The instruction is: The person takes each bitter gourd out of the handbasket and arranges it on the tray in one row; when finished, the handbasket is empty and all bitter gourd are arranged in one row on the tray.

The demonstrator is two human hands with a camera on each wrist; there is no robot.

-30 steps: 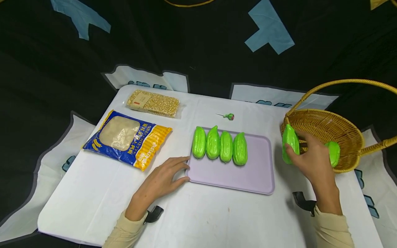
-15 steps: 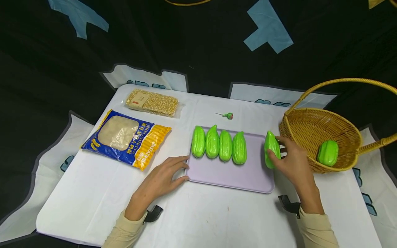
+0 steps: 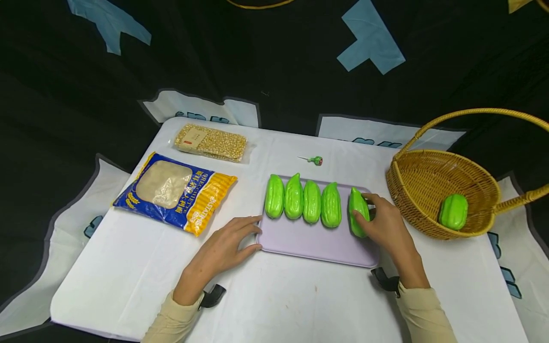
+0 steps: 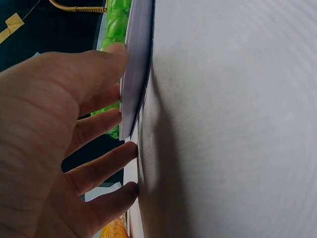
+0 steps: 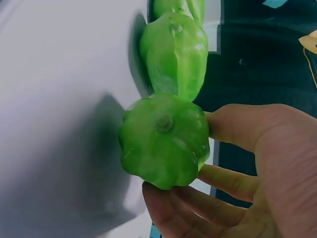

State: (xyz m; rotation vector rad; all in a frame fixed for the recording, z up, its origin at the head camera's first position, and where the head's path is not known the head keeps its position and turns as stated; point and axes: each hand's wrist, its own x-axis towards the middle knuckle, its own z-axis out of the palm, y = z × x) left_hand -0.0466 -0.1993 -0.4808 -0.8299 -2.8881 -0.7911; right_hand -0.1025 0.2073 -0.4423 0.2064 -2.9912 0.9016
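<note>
My right hand (image 3: 383,223) holds a green ribbed gourd (image 3: 358,212) between thumb and fingers over the right part of the lilac tray (image 3: 300,243). In the right wrist view the held gourd (image 5: 163,141) shows its blunt end, with its shadow cast on the tray beside it; whether it touches the tray I cannot tell. Several like gourds (image 3: 312,202) lie side by side along the tray's far left part. My left hand (image 3: 223,245) rests at the tray's left edge; in the left wrist view its fingers are spread, with the thumb against the rim.
A wicker basket (image 3: 399,200) with a tall handle stands at the right, one green gourd (image 3: 453,212) inside. To the left lie a blue and yellow pasta bag (image 3: 171,190) and a packet of corn kernels (image 3: 212,143). Behind the tray is a small lollipop (image 3: 316,160).
My right hand has carried the gourd leftward from the basket's rim to over the tray's right side. The left hand has stayed at the tray's edge.
</note>
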